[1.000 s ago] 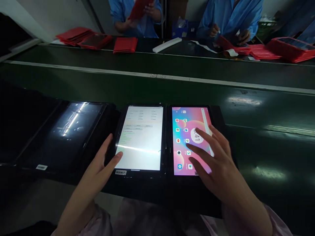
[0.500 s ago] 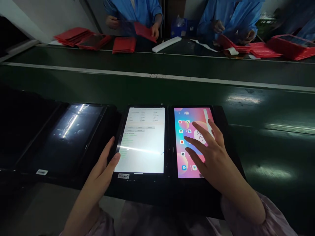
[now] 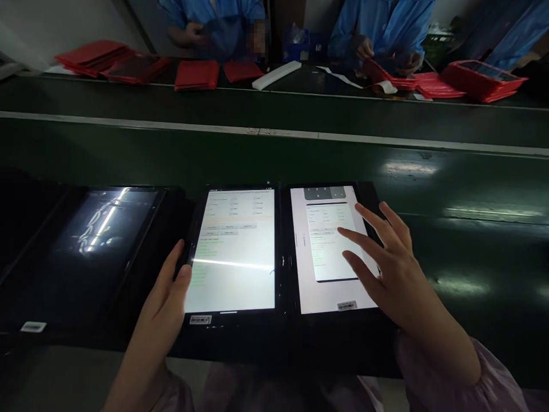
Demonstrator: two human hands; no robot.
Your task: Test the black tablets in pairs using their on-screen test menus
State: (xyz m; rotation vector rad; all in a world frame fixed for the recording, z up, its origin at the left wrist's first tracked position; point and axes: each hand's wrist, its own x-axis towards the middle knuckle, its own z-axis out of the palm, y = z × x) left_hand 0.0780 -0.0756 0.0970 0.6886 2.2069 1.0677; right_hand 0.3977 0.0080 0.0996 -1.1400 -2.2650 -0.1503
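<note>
In the middle lies a tablet (image 3: 234,252) with a lit white screen showing check boxes, grey buttons and green text. My left hand (image 3: 165,297) rests at its left edge, thumb on the bezel and forefinger stretched along the side; its other fingers are hidden. A second tablet (image 3: 323,252) lies just to the right, its pale screen showing a shrunken app window. Over that screen's right part my right hand (image 3: 386,257) is spread, holding nothing. Its fingertips are at or just above the glass; contact is unclear.
A dark-screened tablet (image 3: 103,240) with a white label lies to the left. Across the green work surface (image 3: 214,154), co-workers in blue handle things near red sleeves (image 3: 197,74), more red sleeves (image 3: 480,80) and a white bar (image 3: 277,75).
The right tablet's screen has gone from a colourful home screen to a pale view with a shrunken window. My right hand has shifted slightly right. The whole view has shifted somewhat.
</note>
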